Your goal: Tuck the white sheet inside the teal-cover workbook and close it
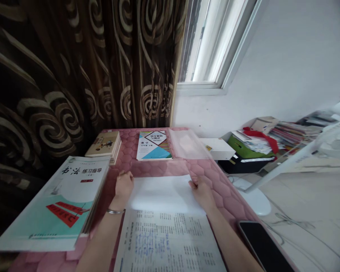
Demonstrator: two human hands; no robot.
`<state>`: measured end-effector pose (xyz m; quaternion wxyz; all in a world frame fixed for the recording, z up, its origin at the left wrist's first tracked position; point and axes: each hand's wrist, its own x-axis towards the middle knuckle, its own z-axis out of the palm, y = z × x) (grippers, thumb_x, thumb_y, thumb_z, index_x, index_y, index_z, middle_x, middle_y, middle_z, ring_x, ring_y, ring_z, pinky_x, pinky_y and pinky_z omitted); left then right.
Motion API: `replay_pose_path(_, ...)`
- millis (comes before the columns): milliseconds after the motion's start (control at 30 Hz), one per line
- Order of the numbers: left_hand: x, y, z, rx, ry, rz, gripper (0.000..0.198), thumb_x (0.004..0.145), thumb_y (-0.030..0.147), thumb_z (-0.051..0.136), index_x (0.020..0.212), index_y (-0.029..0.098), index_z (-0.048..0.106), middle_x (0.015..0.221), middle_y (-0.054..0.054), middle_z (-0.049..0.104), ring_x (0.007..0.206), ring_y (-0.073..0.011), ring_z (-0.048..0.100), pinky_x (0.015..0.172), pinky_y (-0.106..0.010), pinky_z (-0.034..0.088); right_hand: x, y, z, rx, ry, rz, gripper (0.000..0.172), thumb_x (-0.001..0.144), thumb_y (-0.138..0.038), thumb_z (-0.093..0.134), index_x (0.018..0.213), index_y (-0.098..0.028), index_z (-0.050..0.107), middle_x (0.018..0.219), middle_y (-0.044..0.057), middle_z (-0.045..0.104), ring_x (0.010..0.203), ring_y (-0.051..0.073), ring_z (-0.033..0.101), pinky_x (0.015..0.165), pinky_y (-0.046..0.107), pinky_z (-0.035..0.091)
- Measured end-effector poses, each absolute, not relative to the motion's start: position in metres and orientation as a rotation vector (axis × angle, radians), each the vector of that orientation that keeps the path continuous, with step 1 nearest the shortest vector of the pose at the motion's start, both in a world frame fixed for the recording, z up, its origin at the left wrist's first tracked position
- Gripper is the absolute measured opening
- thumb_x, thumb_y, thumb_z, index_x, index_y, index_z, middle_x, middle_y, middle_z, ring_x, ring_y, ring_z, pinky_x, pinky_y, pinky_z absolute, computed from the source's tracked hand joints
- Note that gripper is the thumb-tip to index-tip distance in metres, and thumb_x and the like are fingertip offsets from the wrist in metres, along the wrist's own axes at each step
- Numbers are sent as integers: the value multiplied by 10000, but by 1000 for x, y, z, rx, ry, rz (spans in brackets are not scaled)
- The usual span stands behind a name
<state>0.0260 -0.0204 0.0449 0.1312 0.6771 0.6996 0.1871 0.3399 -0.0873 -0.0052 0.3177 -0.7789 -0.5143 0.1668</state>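
Pinching the far corners of the white sheet (164,196) lying between them on the pink table (229,200), the left hand (124,185) and right hand (201,190) seem to be squaring it over the printed worksheet (167,241) beneath the wrists, so shifting it calls for matched grips

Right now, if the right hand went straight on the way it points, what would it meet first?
Most likely the clear plastic folder on the pink mat, just beyond the right hand gripping the paper sheet. Only bare mat shows between; depth is unclear.
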Motion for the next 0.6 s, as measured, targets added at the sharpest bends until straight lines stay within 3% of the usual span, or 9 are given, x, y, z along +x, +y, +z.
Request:
replay_pose_path(133,17,-14,41,1728,1972,626,86,794,134,618,842,181,672,878,-44,727,879,-162,668,806,-238,467,340,-88,-11,-2010,-1340,373,250,861,-261,481,1037,-177,639,867,90,725,886,236,686,717,275,477)
replay_pose_path(267,15,-11,37,1526,1931,700,140,770,95,623,876,178,662,892,-31,739,823,-123,684,725,-186,472,341,-87,-14,-2034,-1307,353,263,855,-286,490,1047,-168,626,848,96,717,879,249,680,716,296,481)
replay_pose_path(400,14,-12,32,1355,1960,765,255,730,89,659,981,128,625,893,-76,737,793,-149,696,660,-198,483,342,-85,-14,-2036,-1329,351,275,852,-313,481,1027,-149,615,863,105,704,859,245,670,723,305,482)
replay_pose_path(600,13,-15,31,1255,1975,825,188,686,126,699,855,126,618,850,-101,733,794,-189,698,657,-227,484,344,-87,-4,-2170,-1355,277,295,846,-386,495,871,-140,654,882,145,670,896,255,642,776,313,479)
